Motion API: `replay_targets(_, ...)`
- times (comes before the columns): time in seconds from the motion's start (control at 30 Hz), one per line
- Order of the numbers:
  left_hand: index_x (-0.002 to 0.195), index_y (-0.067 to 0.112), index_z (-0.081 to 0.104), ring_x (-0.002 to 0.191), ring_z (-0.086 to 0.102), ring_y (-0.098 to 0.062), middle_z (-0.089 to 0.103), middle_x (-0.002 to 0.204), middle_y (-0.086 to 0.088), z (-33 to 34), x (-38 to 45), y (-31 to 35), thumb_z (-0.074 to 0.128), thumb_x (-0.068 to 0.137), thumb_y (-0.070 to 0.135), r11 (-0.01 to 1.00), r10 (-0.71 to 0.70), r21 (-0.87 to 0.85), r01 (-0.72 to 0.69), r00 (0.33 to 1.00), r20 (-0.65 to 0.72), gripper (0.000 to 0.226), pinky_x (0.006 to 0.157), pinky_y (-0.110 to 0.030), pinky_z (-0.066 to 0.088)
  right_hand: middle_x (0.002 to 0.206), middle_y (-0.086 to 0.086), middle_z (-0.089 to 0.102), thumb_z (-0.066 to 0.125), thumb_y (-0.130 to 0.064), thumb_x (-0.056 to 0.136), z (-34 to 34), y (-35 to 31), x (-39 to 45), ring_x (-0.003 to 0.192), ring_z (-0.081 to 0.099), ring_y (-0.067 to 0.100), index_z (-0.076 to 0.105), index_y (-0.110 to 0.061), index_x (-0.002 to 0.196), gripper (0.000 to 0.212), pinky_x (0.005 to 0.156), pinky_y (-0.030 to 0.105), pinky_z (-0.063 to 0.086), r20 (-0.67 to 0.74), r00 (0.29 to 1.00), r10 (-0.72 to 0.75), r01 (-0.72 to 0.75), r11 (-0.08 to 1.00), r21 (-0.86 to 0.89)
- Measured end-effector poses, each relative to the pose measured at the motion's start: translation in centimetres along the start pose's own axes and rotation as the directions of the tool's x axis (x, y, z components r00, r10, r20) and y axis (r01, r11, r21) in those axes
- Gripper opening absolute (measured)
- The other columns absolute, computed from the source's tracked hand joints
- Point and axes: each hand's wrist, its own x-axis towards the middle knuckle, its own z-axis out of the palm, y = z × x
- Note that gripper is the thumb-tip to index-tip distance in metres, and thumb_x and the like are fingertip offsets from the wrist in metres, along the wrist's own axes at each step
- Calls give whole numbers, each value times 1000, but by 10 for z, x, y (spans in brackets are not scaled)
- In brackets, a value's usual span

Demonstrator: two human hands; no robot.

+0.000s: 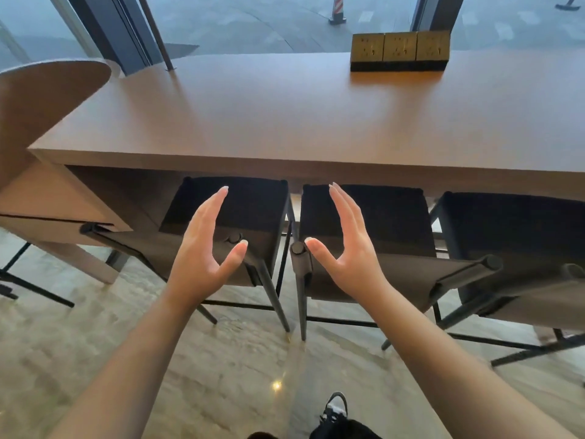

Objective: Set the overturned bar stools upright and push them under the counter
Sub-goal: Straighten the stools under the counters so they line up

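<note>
Three dark bar stools stand upright at the brown counter (285, 122), their black seats partly tucked under its front edge: a left stool (253, 204), a middle stool (389, 213) and a right stool (512, 223). Each has a low brown back panel facing me. My left hand (205, 248) hovers open over the left stool's back, fingers straight, holding nothing. My right hand (345, 245) is open too, its thumb beside the rounded end of the middle stool's back rail (297, 248). Whether either hand touches a stool is unclear.
A block of three brass power sockets (399, 51) sits on the counter at the back right. A rounded brown panel (41, 99) rises at the left end. Windows lie behind the counter. My shoe (334, 407) is on the marble floor below.
</note>
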Motion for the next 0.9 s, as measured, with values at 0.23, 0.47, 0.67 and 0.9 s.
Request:
replay_targets(0.23, 157, 32, 22, 143, 18, 15, 15, 157, 39, 5, 15, -50, 55, 89, 57, 998, 37, -46, -34, 997, 70, 80, 110, -21, 19, 158, -31, 11, 50, -69, 88, 24, 7, 5, 142, 12, -15, 9, -51, 151, 78, 109, 15, 17, -30, 998, 62, -62, 998, -18)
replay_targets(0.47, 156, 40, 17, 144, 16, 14, 12, 156, 40, 0, 26, -92, 54, 90, 58, 991, 104, -107, -82, 971, 214, 78, 115, -31, 21, 164, -11, 17, 52, -64, 89, 71, -1, -4, 149, 19, 7, 13, -41, 154, 79, 119, 44, 26, -52, 994, 100, -108, 976, -187)
replay_targets(0.67, 157, 35, 19, 149, 27, -13, 26, 164, 10, -15, 32, -113, 59, 89, 52, 988, 129, -116, -98, 946, 298, 81, 120, -50, 29, 164, -12, 15, 49, -68, 89, 102, -8, -7, 148, 18, 6, 11, -44, 154, 78, 117, 57, 30, -77, 991, 111, -128, 959, -252)
replay_targets(0.9, 158, 28, 20, 149, 29, -17, 31, 162, 3, 6, 41, -127, 65, 87, 49, 989, 150, -56, -139, 929, 339, 87, 120, -44, 28, 164, -12, 15, 51, -62, 91, 102, 9, -2, 149, 18, 8, 12, -42, 155, 77, 118, 50, 28, -44, 986, 160, -165, 959, -230)
